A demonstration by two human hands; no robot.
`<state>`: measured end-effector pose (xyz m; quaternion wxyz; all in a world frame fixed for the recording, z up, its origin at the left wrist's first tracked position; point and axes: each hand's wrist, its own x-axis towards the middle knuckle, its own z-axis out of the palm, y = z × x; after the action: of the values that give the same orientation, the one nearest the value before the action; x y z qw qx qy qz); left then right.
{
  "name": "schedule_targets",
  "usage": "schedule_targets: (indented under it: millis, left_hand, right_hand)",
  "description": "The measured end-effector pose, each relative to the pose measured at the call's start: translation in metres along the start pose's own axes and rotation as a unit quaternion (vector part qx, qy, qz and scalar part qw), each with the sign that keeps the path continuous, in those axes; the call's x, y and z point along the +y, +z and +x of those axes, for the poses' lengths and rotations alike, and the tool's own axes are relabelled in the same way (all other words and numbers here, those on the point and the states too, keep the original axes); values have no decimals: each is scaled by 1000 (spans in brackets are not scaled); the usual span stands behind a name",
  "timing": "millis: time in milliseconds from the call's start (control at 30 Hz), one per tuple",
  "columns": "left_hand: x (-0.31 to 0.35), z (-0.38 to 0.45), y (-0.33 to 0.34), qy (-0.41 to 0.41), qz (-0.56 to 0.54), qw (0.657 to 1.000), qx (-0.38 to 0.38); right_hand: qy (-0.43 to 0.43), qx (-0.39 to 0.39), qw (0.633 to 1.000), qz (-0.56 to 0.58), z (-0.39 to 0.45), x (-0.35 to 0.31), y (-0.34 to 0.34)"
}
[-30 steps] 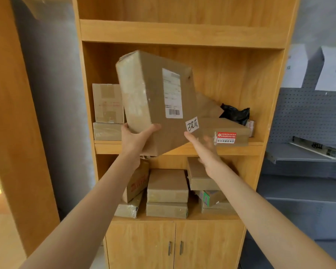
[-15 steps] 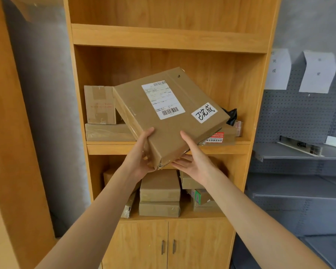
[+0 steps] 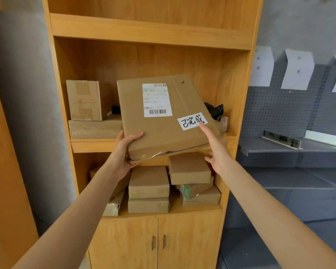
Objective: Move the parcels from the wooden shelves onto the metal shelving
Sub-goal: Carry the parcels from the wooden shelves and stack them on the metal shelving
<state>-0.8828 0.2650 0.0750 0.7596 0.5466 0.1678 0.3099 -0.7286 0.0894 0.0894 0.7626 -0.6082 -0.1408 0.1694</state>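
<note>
A large flat brown parcel [image 3: 159,129] with a white shipping label and a handwritten white sticker is held in front of the wooden shelves [image 3: 144,32], its top face tilted toward me. My left hand [image 3: 124,150] grips its near left corner, thumb on top. My right hand [image 3: 215,150] holds its right edge, thumb lying on top beside the sticker, fingers underneath. The grey metal shelving [image 3: 279,148] stands to the right.
On the middle wooden shelf sit a small carton [image 3: 85,100] on a flat parcel [image 3: 93,129], plus a black bag [image 3: 215,111]. Several small boxes [image 3: 149,183] are stacked on the lower shelf. A long narrow box [image 3: 281,139] lies on the metal shelf; paper signs [image 3: 297,68] hang above.
The parcel has turned from standing nearly upright to lying flatter, label up. My right hand moved from beneath it to its right edge. The view has shifted slightly right.
</note>
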Motion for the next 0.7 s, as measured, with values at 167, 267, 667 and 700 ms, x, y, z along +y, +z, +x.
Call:
schedule_targets:
  millis: [167, 267, 667, 700]
  left_hand:
    - [-3, 7, -2, -21, 9, 999, -31]
    - [-10, 11, 8, -25, 21, 998, -51]
    - [-60, 41, 80, -72, 75, 978, -182]
    - [-66, 43, 89, -79, 79, 975, -190]
  right_hand:
    - [5, -73, 996, -49, 1, -13, -40]
    - [14, -88, 994, -56, 4, -8, -54]
    - [-6, 35, 998, -48, -1, 1, -140]
    - [-9, 42, 998, -51, -2, 1, -151]
